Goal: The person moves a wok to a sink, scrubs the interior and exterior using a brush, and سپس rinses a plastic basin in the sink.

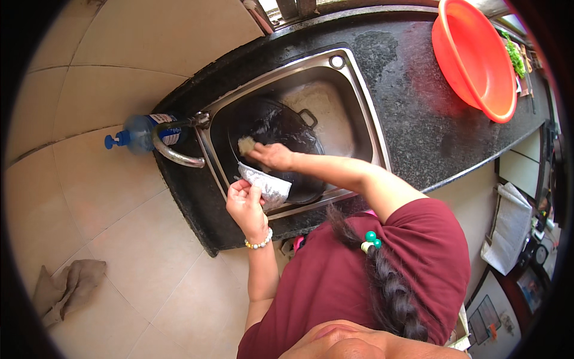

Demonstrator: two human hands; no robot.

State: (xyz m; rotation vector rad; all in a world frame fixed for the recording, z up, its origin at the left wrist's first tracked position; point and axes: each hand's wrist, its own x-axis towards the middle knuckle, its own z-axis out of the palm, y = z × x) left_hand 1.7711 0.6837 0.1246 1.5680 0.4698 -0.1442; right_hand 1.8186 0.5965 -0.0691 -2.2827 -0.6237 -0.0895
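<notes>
A black metal wok (287, 119) with a loop handle at its far rim lies in the stainless steel sink (368, 103), its dark inner surface wet and shiny. My right hand (271, 156) is over the wok, its fingertips pressing a pale yellowish scrubbing pad (246, 146) to the inside. At the near left rim, my left hand (245, 202), with a bead bracelet at the wrist, pinches a silvery quilted cloth or pot holder (270, 185). Whether this cloth covers a second handle cannot be told.
A curved metal faucet (179, 157) and a blue pump bottle (140, 133) stand left of the sink. On the black speckled counter (403, 139) at right, a large red plastic basin (480, 58) sits near green leaves (515, 56). A brown cloth (76, 287) appears at lower left.
</notes>
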